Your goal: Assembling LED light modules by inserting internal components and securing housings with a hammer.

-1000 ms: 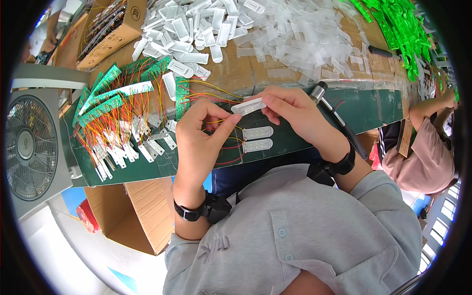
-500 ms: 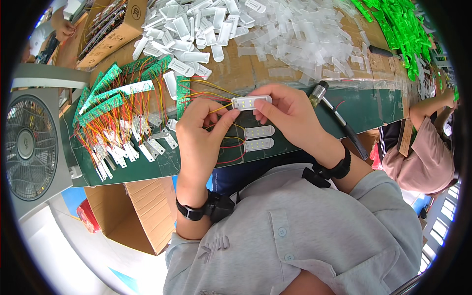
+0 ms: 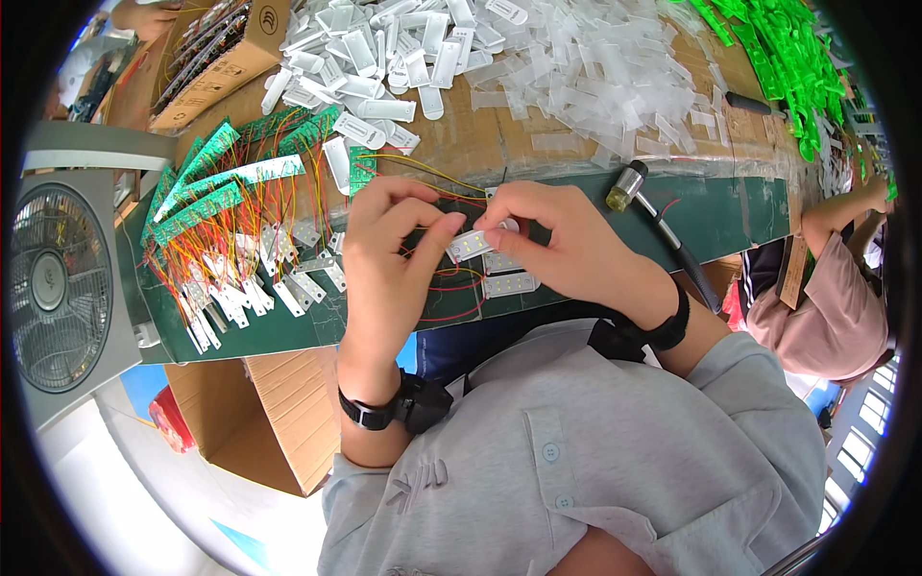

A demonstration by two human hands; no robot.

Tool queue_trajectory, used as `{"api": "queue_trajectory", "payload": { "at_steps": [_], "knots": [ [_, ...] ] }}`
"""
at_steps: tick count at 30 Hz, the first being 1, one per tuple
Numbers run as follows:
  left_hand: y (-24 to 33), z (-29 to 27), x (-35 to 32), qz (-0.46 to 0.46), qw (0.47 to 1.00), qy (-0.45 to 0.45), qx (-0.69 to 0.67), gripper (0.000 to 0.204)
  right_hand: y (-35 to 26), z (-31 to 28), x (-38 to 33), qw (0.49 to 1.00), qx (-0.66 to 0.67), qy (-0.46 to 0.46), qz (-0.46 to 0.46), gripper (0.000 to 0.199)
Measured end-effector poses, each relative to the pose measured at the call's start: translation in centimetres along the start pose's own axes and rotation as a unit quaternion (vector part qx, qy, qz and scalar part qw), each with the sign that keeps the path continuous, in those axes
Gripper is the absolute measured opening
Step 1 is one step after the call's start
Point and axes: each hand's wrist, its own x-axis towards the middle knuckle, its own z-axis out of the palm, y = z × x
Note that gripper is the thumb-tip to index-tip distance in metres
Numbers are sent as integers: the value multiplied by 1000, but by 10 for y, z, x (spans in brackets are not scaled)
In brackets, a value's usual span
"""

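Observation:
My right hand (image 3: pixel 562 230) pinches a white LED light piece (image 3: pixel 469 246) between thumb and fingers. The piece tilts, its left end lower, and its rounded right end shows partly under my fingertips. My left hand (image 3: pixel 392 245) is close by on the left, fingers curled and thumb tip near the piece's left end; what it grips, if anything, is hidden. Below on the green mat (image 3: pixel 384 322) lie two similar pieces, a lower LED light (image 3: pixel 509 285) and an upper LED light (image 3: pixel 499 262), partly covered by my hand. Red and yellow wires (image 3: pixel 437 288) loop beside them.
At left lie green circuit boards (image 3: pixel 226 182) wired to white LED plates (image 3: pixel 226 293). White housings (image 3: pixel 360 53) and clear strips (image 3: pixel 586 77) are heaped behind. A hammer (image 3: pixel 663 226) lies right, beyond it green plastic parts (image 3: pixel 778 72). A fan (image 3: pixel 58 283) stands left; another person (image 3: pixel 831 298) sits right.
The LED light piece between my hands has come nearer to me and tilted. My left fingers have shifted at its left end. The lying lights have barely moved.

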Motion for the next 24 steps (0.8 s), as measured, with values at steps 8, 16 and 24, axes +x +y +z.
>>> {"api": "queue_trajectory", "payload": {
  "at_steps": [8, 16, 24],
  "knots": [
    [-2, 14, 23, 104, 970, 5, 220, 14, 13, 5, -9, 975, -195, 76, -74, 15],
    [0, 19, 32, 104, 970, -104, 194, 19, 15, -2, -5, 968, -223, 94, -74, 13],
    [-3, 17, 28, 33, 998, -13, 60, 10, 26, -47, 117, 980, -190, 66, -4, 10]
  ]
}}
